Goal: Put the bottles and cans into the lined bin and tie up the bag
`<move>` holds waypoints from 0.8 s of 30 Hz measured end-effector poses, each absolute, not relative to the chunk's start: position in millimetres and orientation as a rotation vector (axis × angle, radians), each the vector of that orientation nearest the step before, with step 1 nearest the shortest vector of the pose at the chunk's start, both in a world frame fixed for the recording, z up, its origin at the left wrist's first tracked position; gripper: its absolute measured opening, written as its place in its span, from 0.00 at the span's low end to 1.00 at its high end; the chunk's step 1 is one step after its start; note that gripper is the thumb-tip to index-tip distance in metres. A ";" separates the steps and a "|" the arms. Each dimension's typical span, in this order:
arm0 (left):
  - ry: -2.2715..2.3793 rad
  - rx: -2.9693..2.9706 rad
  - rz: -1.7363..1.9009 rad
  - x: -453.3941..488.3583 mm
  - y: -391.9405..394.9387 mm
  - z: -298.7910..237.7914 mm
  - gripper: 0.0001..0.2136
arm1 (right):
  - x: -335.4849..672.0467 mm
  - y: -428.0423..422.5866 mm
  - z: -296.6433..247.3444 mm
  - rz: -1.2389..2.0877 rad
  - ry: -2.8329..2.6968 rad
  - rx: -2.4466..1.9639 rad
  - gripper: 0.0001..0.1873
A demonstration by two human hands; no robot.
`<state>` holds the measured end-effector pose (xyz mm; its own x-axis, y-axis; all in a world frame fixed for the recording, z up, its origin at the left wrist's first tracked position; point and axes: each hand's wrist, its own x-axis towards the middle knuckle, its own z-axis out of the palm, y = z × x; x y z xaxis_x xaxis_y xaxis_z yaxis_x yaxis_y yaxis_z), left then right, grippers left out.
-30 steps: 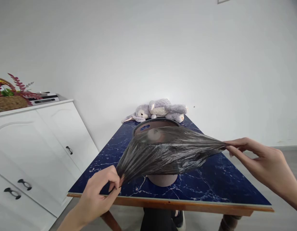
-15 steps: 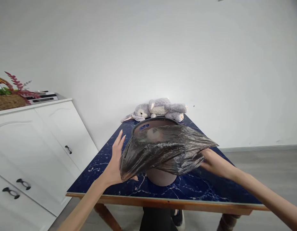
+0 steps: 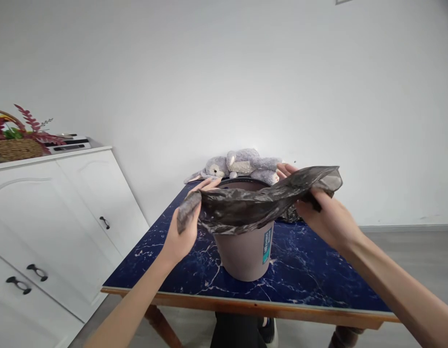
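Note:
A black plastic garbage bag (image 3: 242,208) stretches between my two hands, gathered into a band across the front of the trash can (image 3: 240,256). The can is greyish brown with a dark rim and a teal label, and stands upright on the table. My left hand (image 3: 182,224) grips the bag's left end, thumb in front and fingers behind. At the right end, my right hand (image 3: 323,210) is closed around the bag, its fingertips showing beyond it. The bag hides the can's upper front; the back of the rim shows above it.
A grey plush rabbit (image 3: 242,164) lies at the table's far end by the wall. The blue marbled table (image 3: 155,261) has a wooden edge. White cabinets (image 3: 75,203) stand on the left, with a wicker flower basket (image 3: 19,149) on top.
Both hands have raised the bag's ends and drawn it into a narrower band. My left hand has moved up and closed on it. More of the can and its label now shows.

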<state>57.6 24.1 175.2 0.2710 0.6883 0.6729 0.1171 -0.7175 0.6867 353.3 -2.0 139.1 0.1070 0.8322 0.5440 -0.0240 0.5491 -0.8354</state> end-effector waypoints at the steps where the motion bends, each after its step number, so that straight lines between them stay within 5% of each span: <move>1: 0.719 1.884 1.525 59.3 24.4 177.7 0.19 | 352.7 -0.3 146.4 0.738 -1.295 -0.740 0.26; 8: 0.395 1.312 1.566 77.1 34.1 206.9 0.13 | 348.4 28.8 182.7 0.861 -1.096 -0.402 0.09; 18: 0.570 1.691 1.475 86.1 35.9 222.7 0.05 | 309.5 43.3 219.2 1.180 -1.179 -0.552 0.21; 24: 0.783 2.130 1.387 98.4 34.7 221.9 0.22 | 284.2 24.4 228.2 1.201 -1.611 -0.682 0.33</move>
<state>98.4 34.7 221.9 0.3235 0.6864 0.6513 0.2034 -0.7227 0.6606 284.2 24.4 228.2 -0.3668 0.8539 0.3692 -0.1101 0.3542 -0.9287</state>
